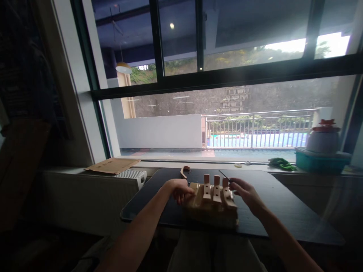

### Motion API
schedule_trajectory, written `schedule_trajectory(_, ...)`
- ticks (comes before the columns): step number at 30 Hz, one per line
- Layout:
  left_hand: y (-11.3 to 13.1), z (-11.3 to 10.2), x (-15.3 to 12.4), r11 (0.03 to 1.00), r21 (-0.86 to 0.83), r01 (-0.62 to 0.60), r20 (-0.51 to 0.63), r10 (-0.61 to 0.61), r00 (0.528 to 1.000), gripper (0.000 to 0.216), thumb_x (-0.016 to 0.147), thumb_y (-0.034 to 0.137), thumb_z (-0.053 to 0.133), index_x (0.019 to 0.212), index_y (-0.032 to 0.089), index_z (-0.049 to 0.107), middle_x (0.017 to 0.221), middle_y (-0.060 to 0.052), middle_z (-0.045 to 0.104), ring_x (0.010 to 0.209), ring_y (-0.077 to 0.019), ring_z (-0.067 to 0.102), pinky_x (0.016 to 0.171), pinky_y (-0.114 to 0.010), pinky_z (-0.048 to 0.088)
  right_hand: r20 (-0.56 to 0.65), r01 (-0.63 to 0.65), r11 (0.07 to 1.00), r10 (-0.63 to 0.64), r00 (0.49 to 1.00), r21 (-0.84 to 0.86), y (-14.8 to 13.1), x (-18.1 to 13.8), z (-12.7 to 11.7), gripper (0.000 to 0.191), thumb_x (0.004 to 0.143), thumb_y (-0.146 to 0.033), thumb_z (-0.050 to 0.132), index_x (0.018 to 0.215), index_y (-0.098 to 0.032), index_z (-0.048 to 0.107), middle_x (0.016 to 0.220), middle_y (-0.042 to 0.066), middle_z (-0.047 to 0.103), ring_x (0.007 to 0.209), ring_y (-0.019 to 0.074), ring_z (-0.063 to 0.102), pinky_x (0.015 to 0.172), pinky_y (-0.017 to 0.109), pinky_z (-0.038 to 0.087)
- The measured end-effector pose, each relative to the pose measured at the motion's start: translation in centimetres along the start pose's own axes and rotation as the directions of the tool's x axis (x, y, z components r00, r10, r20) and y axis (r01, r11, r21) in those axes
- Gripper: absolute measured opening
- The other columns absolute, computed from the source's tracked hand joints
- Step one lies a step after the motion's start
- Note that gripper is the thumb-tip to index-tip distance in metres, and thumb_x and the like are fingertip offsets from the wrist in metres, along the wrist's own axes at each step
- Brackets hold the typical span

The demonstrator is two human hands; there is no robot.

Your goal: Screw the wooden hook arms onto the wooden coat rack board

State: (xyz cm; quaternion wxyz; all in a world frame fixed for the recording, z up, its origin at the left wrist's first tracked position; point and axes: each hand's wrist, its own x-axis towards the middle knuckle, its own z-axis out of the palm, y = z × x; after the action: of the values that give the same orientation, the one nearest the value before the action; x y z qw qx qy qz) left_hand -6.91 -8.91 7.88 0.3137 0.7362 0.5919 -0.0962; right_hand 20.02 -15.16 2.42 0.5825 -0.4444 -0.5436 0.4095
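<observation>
A tan, tape-wrapped block lies near the front edge of the dark table. Three pale wooden pieces with dark holes stand along its top; the middle wooden piece is upright between the others. My left hand is closed around the block's left end, fingers curled under and thumb on top. In my right hand, pinched between thumb and fingers, is a thin dark rod. Its tip points up and left, just behind the rightmost wooden piece. The rod's exact kind cannot be made out.
Behind the block on the dark table lies a small angled brown piece. Along the windowsill are a brown paper envelope, a green cloth and a teal box with a red-topped container on it.
</observation>
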Motion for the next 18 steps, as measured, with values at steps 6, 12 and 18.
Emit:
schedule_trajectory(6, -2.1, 3.3, -0.6, 0.94, -0.171, -0.296, -0.411, 0.205, 0.888, 0.036, 0.074, 0.049, 0.057, 0.077, 0.014, 0.065, 0.066, -0.008, 0.067, 0.066, -0.024, 0.065, 0.062, -0.031, 0.05, -0.205, -0.064, 0.984, 0.098, 0.974, 0.167, 1.9, -0.5, -3.7, 0.052, 0.064, -0.047, 0.073, 0.104, -0.015, 0.065, 0.079, 0.002, 0.067, 0.079, 0.0181, 0.063, 0.079, 0.031, 0.051)
schedule_trajectory(12, 0.3, 6.4, 2.1, 0.736, -0.292, -0.611, -0.523, 0.412, 0.746, 0.06, 0.071, 0.043, 0.064, 0.121, 0.012, 0.056, 0.12, -0.014, 0.059, 0.108, -0.0262, 0.056, 0.086, -0.031, 0.045, -0.373, -0.064, 0.989, 0.109, 0.921, 0.131, 2.4, -5.5, -6.0, 0.048, 0.059, -0.044, 0.075, 0.098, -0.016, 0.067, 0.068, -0.001, 0.061, 0.064, 0.0144, 0.057, 0.064, 0.026, 0.052)
schedule_trajectory(18, 2.4, 11.6, -2.4, 0.952, -0.095, -0.29, -0.753, 0.121, 0.646, 0.059, 0.08, 0.053, 0.05, 0.121, 0.01, 0.057, 0.109, -0.017, 0.058, 0.103, -0.0357, 0.055, 0.089, -0.047, 0.041, -0.356, 0.066, 0.992, -0.1, 0.929, -0.105, 2.8, -7.7, -3.0, 0.035, 0.068, -0.047, 0.064, 0.085, -0.016, 0.064, 0.06, -0.002, 0.055, 0.05, 0.0114, 0.048, 0.048, 0.025, 0.043)
